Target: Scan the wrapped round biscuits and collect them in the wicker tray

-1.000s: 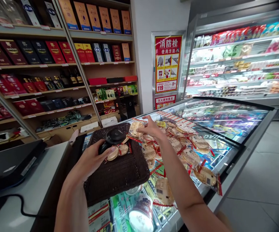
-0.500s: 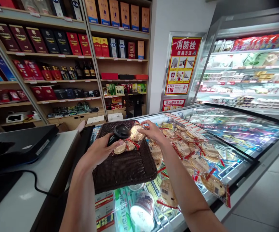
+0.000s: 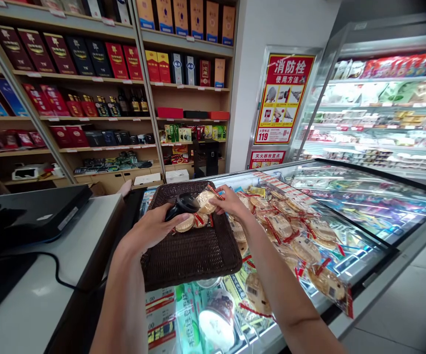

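Observation:
My left hand (image 3: 159, 223) is closed round the handle of a black barcode scanner (image 3: 187, 202), its head tilted over a brown woven basket (image 3: 183, 258). In my right hand (image 3: 229, 201) is a clear packet of round pale biscuits (image 3: 206, 200), pinched by its right edge close beside the scanner's head. Below the scanner, a few more biscuit packets (image 3: 185, 223) lie in the far part of the basket. To the right of the basket, several similar red-edged packets (image 3: 280, 227) are spread on the glass top of a chest freezer (image 3: 368, 231).
At the left stands a white counter (image 3: 83, 236) with a black device (image 3: 61, 211) and a cable on it. Shelves with boxed bottles (image 3: 87, 59) line the back wall. A lit open cooler (image 3: 382, 118) is at the far right.
The packet in my right hand has tilted and shifted slightly, with more of my fingers curled under its edge. The scanner stays nearly in place; the view has shifted a little.

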The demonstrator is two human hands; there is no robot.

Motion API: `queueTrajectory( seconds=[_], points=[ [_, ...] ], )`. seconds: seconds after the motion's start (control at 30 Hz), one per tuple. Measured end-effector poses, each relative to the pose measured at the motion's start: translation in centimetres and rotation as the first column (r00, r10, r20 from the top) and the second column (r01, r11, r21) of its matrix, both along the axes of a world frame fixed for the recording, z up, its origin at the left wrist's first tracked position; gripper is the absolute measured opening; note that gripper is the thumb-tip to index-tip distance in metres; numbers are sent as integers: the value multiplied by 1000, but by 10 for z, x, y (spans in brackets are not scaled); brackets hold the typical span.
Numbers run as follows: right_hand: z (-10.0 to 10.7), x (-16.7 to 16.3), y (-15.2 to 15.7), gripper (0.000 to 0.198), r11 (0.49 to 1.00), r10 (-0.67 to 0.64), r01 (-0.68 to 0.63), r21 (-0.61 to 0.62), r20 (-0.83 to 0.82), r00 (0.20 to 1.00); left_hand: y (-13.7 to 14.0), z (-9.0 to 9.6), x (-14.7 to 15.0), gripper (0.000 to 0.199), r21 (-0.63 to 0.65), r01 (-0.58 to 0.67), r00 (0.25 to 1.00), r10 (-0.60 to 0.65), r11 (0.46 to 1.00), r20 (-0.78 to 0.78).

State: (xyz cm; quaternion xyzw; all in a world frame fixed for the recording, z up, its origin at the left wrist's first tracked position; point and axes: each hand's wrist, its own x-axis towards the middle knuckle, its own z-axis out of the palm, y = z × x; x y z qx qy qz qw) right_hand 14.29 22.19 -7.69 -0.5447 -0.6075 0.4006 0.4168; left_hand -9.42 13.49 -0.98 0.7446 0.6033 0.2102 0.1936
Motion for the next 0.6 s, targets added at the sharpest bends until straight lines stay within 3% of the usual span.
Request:
queueTrajectory(
  seconds=[0.17,0.27,0.4,0.47,0.6],
  points=[
    [-13,-5,8,31,997,72,-72,-36,10,997,2,1,0,64,4,-11,999,11,1000,-42],
    [-10,1,9,35,997,45,-60,48,258,965,2,4,0,63,19,18,998,-17,1000,-52],
    [6,40,5,34,981,-192,154,115,586,787,5,6,-2,66,-6,41,995,-42,999,-91],
    [9,68,2,36,930,-336,348,115,650,682,7,5,-3,66,-18,55,994,-56,998,-97],
    [-1,115,1,45,760,-513,647,69,674,531,11,4,-3,62,-11,37,996,-38,999,-83]
  ],
)
